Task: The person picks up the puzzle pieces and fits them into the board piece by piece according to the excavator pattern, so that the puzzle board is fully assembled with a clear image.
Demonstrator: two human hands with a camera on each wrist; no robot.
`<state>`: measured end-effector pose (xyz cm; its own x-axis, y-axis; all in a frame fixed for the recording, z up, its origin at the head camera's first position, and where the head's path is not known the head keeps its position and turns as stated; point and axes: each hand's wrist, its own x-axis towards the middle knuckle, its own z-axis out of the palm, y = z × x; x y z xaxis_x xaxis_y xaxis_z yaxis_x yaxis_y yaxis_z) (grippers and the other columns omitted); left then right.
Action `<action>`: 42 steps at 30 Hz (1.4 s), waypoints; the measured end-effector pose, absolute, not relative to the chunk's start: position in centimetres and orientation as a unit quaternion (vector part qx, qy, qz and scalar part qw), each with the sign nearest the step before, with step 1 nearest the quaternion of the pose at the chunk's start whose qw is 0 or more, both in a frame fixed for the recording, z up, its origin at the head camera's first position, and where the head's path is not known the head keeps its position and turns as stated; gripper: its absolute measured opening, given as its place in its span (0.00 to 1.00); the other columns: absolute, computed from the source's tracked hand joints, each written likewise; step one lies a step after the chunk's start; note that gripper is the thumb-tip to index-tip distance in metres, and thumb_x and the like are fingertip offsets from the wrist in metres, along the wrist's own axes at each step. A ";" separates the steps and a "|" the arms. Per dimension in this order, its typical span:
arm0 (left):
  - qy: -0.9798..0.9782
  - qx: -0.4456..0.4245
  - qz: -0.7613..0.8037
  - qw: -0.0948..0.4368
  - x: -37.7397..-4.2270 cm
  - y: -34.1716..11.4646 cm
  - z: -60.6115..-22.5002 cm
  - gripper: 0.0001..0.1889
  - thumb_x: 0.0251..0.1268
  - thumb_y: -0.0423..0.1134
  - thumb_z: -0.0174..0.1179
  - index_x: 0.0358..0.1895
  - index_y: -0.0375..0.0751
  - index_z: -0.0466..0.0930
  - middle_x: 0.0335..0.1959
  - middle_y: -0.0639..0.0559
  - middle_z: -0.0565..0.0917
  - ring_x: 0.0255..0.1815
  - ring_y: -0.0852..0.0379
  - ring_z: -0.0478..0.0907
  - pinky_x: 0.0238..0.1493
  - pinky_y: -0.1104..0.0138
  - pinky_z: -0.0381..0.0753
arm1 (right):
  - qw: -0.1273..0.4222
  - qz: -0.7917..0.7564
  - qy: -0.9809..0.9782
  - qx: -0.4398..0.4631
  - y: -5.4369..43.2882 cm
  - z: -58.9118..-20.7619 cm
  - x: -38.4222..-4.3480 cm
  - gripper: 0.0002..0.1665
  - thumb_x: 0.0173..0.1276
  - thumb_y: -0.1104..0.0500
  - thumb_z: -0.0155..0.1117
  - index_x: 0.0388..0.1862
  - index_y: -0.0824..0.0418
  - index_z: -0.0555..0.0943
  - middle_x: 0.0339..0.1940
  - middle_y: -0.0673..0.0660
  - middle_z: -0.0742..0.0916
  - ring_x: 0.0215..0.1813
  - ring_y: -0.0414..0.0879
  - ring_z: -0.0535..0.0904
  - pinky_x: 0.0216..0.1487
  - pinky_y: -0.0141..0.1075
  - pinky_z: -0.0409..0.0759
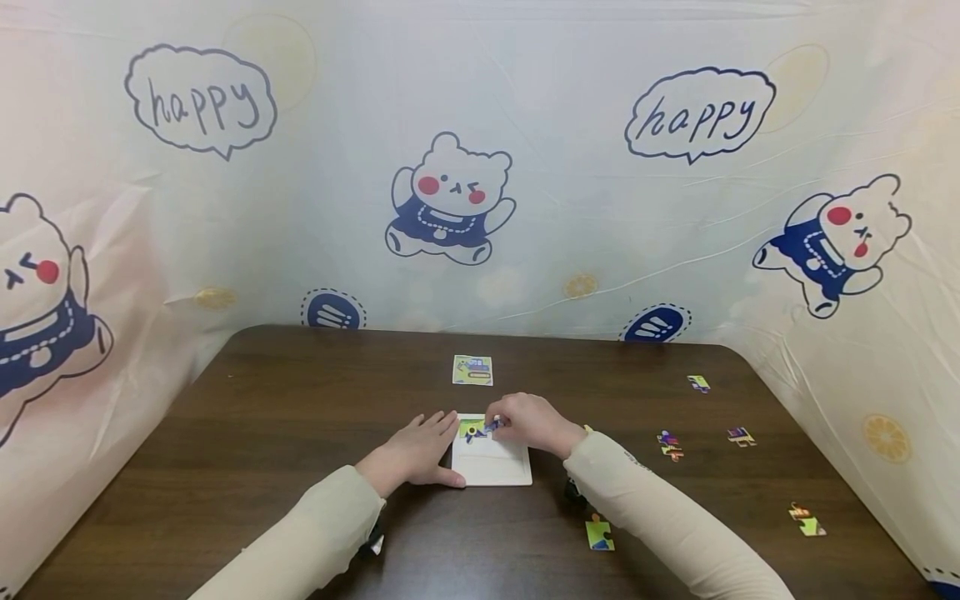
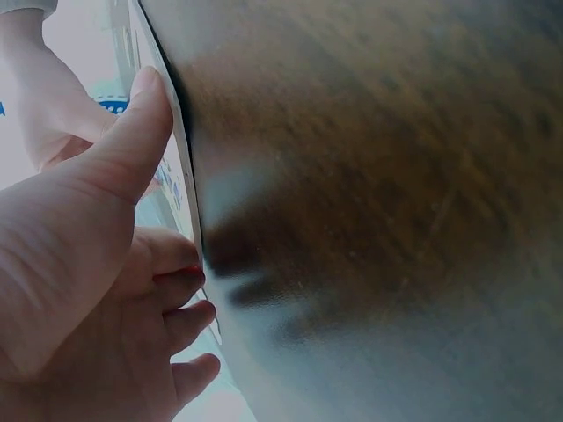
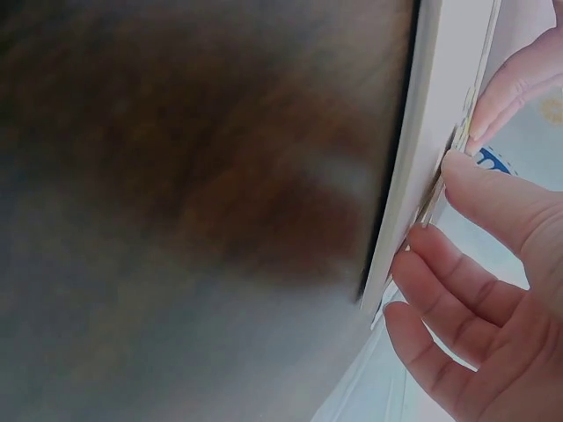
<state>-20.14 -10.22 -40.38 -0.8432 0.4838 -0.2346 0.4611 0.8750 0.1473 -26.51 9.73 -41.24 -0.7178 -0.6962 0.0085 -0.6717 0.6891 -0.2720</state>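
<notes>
A white square puzzle tray (image 1: 491, 472) lies on the table in front of the person. My left hand (image 1: 422, 452) rests along its left edge, fingers extended and thumb at the near corner; the left wrist view shows the same hand (image 2: 88, 272) against the rim. In the tray's far left part sits a green and blue puzzle piece (image 1: 471, 430) with a yellow flower-like shape. Beside it, over the tray's far right part, my right hand (image 1: 531, 422) pinches a bluish puzzle piece (image 1: 494, 424), partly covered by the fingers. In the right wrist view, the right thumb and fingertips (image 3: 425, 236) meet at the tray.
A square picture card (image 1: 472, 370) lies beyond the tray. Several loose puzzle pieces are spread to the right, including a green one (image 1: 599, 533) near the right forearm and another (image 1: 699, 383) far back. A printed cloth (image 1: 555, 250) hangs behind the brown table (image 1: 300, 400).
</notes>
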 end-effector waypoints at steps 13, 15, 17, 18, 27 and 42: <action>0.959 0.244 0.045 0.133 -20.2 -10.3 -40.4 0.48 0.51 0.64 0.59 0.67 0.31 0.59 0.69 0.40 0.58 0.69 0.44 0.53 0.65 0.51 0.52 | 0.033 -0.117 0.919 -0.374 9.6 -41.1 -26.2 0.08 0.58 0.59 0.68 0.38 0.55 0.84 0.28 0.48 0.81 0.27 0.39 0.70 0.29 0.31 0.70; 0.959 0.244 0.045 0.133 -20.2 -10.3 -40.4 0.48 0.51 0.64 0.59 0.67 0.31 0.59 0.69 0.40 0.58 0.69 0.44 0.53 0.65 0.51 0.52 | 0.034 -0.116 0.920 -0.373 9.6 -41.1 -26.2 0.08 0.58 0.59 0.68 0.38 0.55 0.84 0.28 0.48 0.81 0.27 0.39 0.70 0.29 0.31 0.70; 0.959 0.244 0.044 0.135 -20.2 -10.2 -40.4 0.48 0.52 0.64 0.59 0.67 0.31 0.59 0.69 0.40 0.58 0.69 0.44 0.53 0.65 0.51 0.52 | 0.037 -0.116 0.920 -0.372 9.6 -41.0 -26.1 0.08 0.58 0.59 0.68 0.38 0.55 0.84 0.27 0.48 0.81 0.27 0.39 0.70 0.28 0.30 0.69; 0.959 0.244 0.045 0.135 -20.2 -10.2 -40.4 0.48 0.52 0.64 0.59 0.67 0.31 0.58 0.69 0.40 0.58 0.69 0.44 0.53 0.65 0.51 0.51 | 0.039 -0.118 0.920 -0.371 9.6 -40.9 -26.1 0.08 0.58 0.59 0.68 0.39 0.55 0.84 0.27 0.48 0.80 0.27 0.39 0.69 0.28 0.30 0.69; 0.959 0.242 0.046 0.138 -20.1 -10.1 -40.2 0.47 0.52 0.63 0.59 0.67 0.31 0.58 0.69 0.41 0.58 0.69 0.44 0.52 0.66 0.51 0.51 | 0.069 -0.157 0.920 -0.353 10.5 -40.2 -26.0 0.12 0.60 0.59 0.67 0.43 0.57 0.84 0.33 0.50 0.82 0.32 0.42 0.74 0.35 0.34 0.74; 0.959 0.243 0.050 0.136 -19.8 -10.0 -40.0 0.47 0.53 0.62 0.60 0.68 0.31 0.58 0.69 0.40 0.57 0.69 0.44 0.52 0.66 0.52 0.51 | 0.027 -0.223 0.942 -0.249 16.9 -39.3 -27.9 0.18 0.59 0.58 0.67 0.48 0.62 0.81 0.43 0.55 0.83 0.42 0.47 0.77 0.44 0.43 0.76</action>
